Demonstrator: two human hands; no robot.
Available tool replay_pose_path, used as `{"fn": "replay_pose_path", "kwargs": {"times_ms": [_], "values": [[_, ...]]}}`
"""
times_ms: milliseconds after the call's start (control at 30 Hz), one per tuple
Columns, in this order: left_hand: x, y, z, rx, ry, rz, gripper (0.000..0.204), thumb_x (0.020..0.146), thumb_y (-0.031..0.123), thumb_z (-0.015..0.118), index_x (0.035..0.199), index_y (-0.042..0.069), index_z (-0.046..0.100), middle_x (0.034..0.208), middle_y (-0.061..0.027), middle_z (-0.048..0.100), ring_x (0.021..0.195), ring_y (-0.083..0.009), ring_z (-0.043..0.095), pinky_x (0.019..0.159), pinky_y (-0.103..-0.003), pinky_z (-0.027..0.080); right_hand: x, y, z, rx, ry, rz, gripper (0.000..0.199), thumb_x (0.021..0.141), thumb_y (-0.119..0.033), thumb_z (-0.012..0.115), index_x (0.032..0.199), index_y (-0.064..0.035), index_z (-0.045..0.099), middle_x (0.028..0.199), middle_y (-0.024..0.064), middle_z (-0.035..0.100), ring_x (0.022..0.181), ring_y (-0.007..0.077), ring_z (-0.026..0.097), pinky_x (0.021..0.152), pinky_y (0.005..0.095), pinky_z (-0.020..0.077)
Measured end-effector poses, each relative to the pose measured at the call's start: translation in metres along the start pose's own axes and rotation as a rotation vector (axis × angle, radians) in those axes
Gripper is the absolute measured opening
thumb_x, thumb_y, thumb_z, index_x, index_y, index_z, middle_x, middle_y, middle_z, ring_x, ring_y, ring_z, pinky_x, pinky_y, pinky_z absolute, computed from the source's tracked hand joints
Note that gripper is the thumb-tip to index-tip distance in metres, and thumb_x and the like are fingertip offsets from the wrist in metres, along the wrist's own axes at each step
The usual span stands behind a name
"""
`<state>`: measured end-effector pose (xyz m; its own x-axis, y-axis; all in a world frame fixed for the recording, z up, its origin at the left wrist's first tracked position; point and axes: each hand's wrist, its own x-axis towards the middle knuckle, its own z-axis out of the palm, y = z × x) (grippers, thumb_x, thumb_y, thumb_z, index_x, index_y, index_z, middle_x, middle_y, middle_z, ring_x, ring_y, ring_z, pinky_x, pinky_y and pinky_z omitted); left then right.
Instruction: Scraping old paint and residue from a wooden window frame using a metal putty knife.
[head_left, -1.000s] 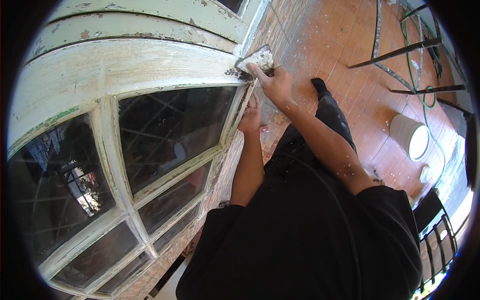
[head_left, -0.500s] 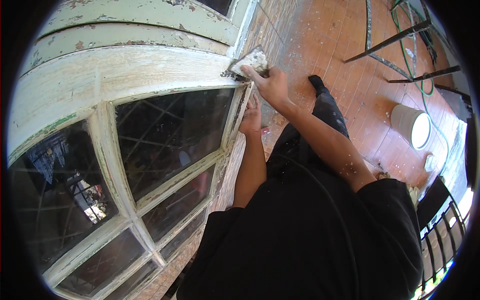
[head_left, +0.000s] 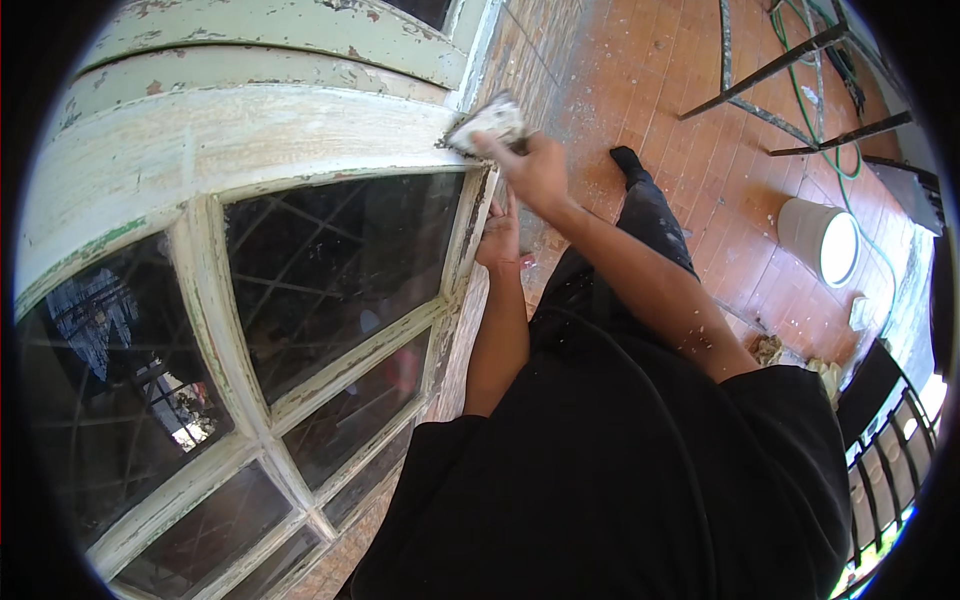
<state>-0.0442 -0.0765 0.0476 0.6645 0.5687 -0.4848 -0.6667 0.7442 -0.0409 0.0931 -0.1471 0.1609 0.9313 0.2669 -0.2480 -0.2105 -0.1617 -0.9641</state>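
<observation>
My right hand (head_left: pixel 532 170) is closed round a paint scraper (head_left: pixel 493 122), its flat, wide blade smeared with whitish residue. The blade lies against the right end of the whitish wooden rail (head_left: pixel 330 132) of the window sash, where dark flakes gather. Motion blurs the fingers a little. Lower down, my left hand (head_left: pixel 499 240) rests by the outer edge of the window frame (head_left: pixel 462 245), with its visible fingers stretched upward and nothing seen in them. Part of that hand is hidden behind the frame and under my right wrist.
Peeling boards (head_left: pixel 270 50) run above the sash, and dark glass panes (head_left: pixel 340 270) sit below the rail. On the tiled floor (head_left: pixel 660 90) stand a white bucket (head_left: pixel 805 235) and a paint-spattered metal stand (head_left: pixel 770 120). A green hose (head_left: pixel 848 170) trails behind them.
My right hand and the scraper have shifted slightly left along the rail. My left hand stays by the frame edge, and the whole view has moved a little.
</observation>
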Motion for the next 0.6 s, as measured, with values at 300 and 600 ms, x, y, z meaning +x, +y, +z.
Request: {"fn": "replay_pose_path", "kwargs": {"times_ms": [300,600], "values": [[0.0,-0.012,0.005,0.042,0.017,0.034,0.045,0.089,0.034,0.037,0.118,0.006,0.055,0.127,-0.0111,0.053,0.124,-0.027,0.043,0.106,-0.062,0.014,-0.003,0.0,-0.007,-0.006,-0.009,0.152,0.065,0.071,-0.058,0.068,0.074,0.0069,0.064,0.062,0.0167,0.063,0.056,0.0209,0.062,0.056,0.0362,0.0482],[-0.005,-0.01,0.006,0.074,0.035,0.047,0.041,0.089,0.03,0.038,0.118,0.006,0.056,0.127,-0.0104,0.054,0.122,-0.0259,0.046,0.108,-0.06,0.01,0.0,0.018,0.006,0.078,0.112,0.214,0.067,0.071,-0.056,0.069,0.075,0.0105,0.062,0.064,0.022,0.062,0.062,0.0275,0.064,0.06,0.0387,0.0484]]}}
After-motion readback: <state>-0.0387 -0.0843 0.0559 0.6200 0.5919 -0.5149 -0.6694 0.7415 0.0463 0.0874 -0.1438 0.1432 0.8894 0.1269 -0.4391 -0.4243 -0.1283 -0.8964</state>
